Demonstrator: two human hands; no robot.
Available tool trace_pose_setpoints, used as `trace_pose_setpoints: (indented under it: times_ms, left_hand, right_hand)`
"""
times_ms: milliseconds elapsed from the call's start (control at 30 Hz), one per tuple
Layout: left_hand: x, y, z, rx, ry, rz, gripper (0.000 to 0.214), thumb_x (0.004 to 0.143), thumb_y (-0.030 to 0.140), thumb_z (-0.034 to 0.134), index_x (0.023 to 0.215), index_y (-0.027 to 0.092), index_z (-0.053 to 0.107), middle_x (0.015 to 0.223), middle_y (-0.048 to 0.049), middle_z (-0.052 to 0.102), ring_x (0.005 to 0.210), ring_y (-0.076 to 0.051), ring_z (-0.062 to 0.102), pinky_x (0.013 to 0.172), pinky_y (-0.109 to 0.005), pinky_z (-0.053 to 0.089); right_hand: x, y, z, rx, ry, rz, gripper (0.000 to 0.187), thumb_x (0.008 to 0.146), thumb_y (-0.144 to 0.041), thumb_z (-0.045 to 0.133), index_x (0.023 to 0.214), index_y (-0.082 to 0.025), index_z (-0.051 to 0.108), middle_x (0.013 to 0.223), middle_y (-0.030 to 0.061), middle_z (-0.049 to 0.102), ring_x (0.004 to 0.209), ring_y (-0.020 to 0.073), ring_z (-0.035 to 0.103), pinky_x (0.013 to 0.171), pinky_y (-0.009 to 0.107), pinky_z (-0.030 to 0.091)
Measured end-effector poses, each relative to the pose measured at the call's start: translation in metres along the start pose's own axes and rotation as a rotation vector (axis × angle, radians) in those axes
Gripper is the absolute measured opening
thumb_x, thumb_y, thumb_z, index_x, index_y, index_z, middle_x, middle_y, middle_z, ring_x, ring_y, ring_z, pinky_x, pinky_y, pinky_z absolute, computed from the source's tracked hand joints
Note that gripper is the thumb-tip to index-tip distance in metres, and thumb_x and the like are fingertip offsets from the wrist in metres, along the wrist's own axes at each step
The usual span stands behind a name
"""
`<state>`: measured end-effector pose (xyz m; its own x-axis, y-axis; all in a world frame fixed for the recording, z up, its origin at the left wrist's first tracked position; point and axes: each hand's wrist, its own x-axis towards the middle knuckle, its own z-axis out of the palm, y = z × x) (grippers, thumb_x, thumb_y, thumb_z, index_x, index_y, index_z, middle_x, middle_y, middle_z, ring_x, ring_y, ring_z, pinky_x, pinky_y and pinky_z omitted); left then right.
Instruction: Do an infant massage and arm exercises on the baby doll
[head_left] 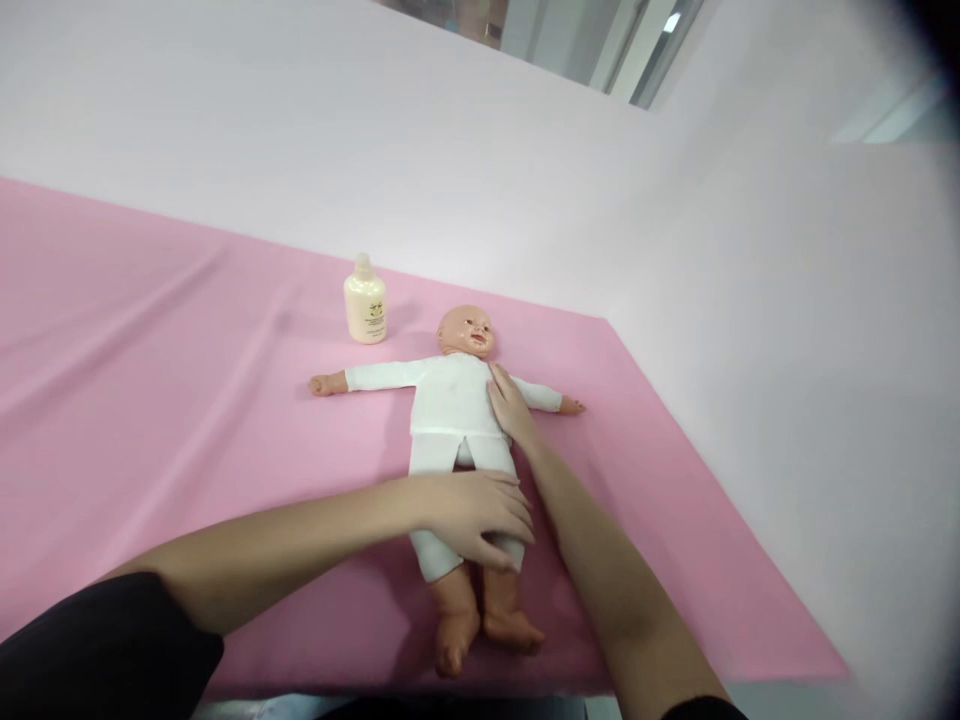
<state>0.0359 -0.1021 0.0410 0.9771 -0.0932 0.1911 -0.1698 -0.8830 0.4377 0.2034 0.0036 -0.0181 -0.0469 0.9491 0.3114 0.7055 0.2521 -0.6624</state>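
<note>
Both hands resting on a baby doll [455, 400]

Left hand [480, 515] lies flat, grip apart, across its legs; right hand [510, 405] flat, grip apart, at its chest; bottle [365, 302] far left.

Cream bottle [365, 303] stands (upright) on pink cloth [150, 380].

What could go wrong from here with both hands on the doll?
The doll lies near the front edge of the pink cloth, feet toward it; a pull by the left hand on its legs might slide it off. The right hand rests at its chest. A wide sweep could topple the bottle.
</note>
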Motion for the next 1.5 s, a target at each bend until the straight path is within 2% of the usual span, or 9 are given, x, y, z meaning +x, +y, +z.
trace_pose_setpoints:
  times_ms: [233, 433, 667, 733, 800, 900, 1100, 1300, 1500]
  left_hand:
    - [-0.023, -0.053, -0.03, 0.131, 0.232, -0.386, 0.034, 0.094, 0.037, 0.039, 0.119, 0.026, 0.06, 0.128, -0.0045, 0.061, 0.123, -0.021, 0.05, 0.11, -0.042, 0.026]
    - [-0.048, -0.089, -0.028, 0.184, 0.57, -0.727, 0.042, 0.097, 0.034, 0.029, 0.13, 0.022, 0.052, 0.14, -0.0043, 0.051, 0.137, -0.018, 0.037, 0.117, -0.043, 0.017]
    - [-0.063, -0.119, -0.019, 0.118, 0.776, -0.748, 0.047, 0.096, 0.034, 0.026, 0.134, 0.019, 0.05, 0.145, -0.0053, 0.045, 0.141, -0.018, 0.03, 0.118, -0.041, 0.019]
    - [-0.066, -0.125, -0.018, 0.096, 0.819, -0.725, 0.047, 0.096, 0.034, 0.026, 0.133, 0.019, 0.051, 0.146, -0.0056, 0.045, 0.14, -0.017, 0.033, 0.118, -0.04, 0.02]
    - [-0.068, -0.129, -0.019, 0.074, 0.833, -0.718, 0.048, 0.095, 0.034, 0.026, 0.134, 0.018, 0.05, 0.147, -0.0063, 0.043, 0.139, -0.017, 0.034, 0.119, -0.039, 0.021]
    - [-0.071, -0.132, -0.02, 0.051, 0.822, -0.755, 0.05, 0.095, 0.033, 0.027, 0.136, 0.014, 0.048, 0.147, -0.0078, 0.042, 0.139, -0.017, 0.033, 0.119, -0.038, 0.02]
    - [-0.073, -0.133, -0.022, 0.109, 0.774, -0.816, 0.049, 0.094, 0.031, 0.03, 0.137, 0.014, 0.046, 0.146, -0.007, 0.044, 0.138, -0.018, 0.035, 0.119, -0.038, 0.022]
    - [-0.074, -0.136, -0.021, 0.156, 0.719, -0.808, 0.051, 0.094, 0.032, 0.028, 0.14, 0.014, 0.042, 0.149, -0.0078, 0.04, 0.14, -0.019, 0.033, 0.119, -0.039, 0.022]
    - [-0.075, -0.148, -0.019, 0.18, 0.678, -0.792, 0.053, 0.094, 0.034, 0.029, 0.141, 0.012, 0.039, 0.15, -0.0096, 0.037, 0.142, -0.019, 0.029, 0.119, -0.037, 0.02]
  right_hand:
    - [0.002, 0.0, 0.001, -0.03, -0.013, -0.01, 0.059, 0.092, -0.039, 0.027, 0.142, -0.008, 0.038, 0.15, 0.0119, 0.037, 0.141, 0.0217, 0.03, 0.119, 0.039, 0.02]
    - [-0.005, -0.015, 0.002, -0.143, -0.005, -0.013, 0.057, 0.093, -0.035, 0.026, 0.143, -0.01, 0.035, 0.148, 0.0129, 0.038, 0.141, 0.0235, 0.03, 0.118, 0.041, 0.021]
    - [-0.033, -0.07, 0.003, -0.475, -0.102, 0.079, 0.06, 0.095, -0.035, 0.032, 0.147, -0.006, 0.024, 0.149, 0.027, 0.029, 0.138, 0.0414, 0.028, 0.107, 0.058, 0.028]
    - [-0.045, -0.092, 0.007, -0.543, -0.169, 0.062, 0.059, 0.095, -0.037, 0.034, 0.148, -0.013, 0.025, 0.153, 0.0236, 0.022, 0.139, 0.044, 0.024, 0.106, 0.063, 0.025]
    - [-0.059, -0.112, 0.012, -0.566, -0.251, -0.039, 0.061, 0.095, -0.04, 0.035, 0.148, -0.013, 0.025, 0.155, 0.0209, 0.019, 0.141, 0.0437, 0.019, 0.109, 0.064, 0.019]
    - [-0.082, -0.137, 0.018, -0.548, -0.321, -0.222, 0.068, 0.094, -0.043, 0.036, 0.146, 0.0, 0.025, 0.153, 0.0255, 0.02, 0.144, 0.0383, 0.014, 0.115, 0.059, 0.012]
    - [-0.103, -0.161, 0.013, -0.407, -0.562, -0.406, 0.054, 0.095, -0.047, 0.036, 0.144, -0.022, 0.036, 0.156, 0.0167, 0.018, 0.145, 0.0339, 0.015, 0.112, 0.063, 0.011]
    - [-0.092, -0.155, 0.01, -0.382, -0.542, -0.347, 0.055, 0.095, -0.047, 0.037, 0.145, -0.024, 0.032, 0.156, 0.008, 0.025, 0.145, 0.029, 0.018, 0.114, 0.064, 0.006]
    - [-0.081, -0.144, 0.007, -0.396, -0.457, -0.27, 0.06, 0.094, -0.045, 0.037, 0.148, -0.022, 0.024, 0.158, 0.0065, 0.015, 0.146, 0.0264, 0.016, 0.116, 0.06, 0.007]
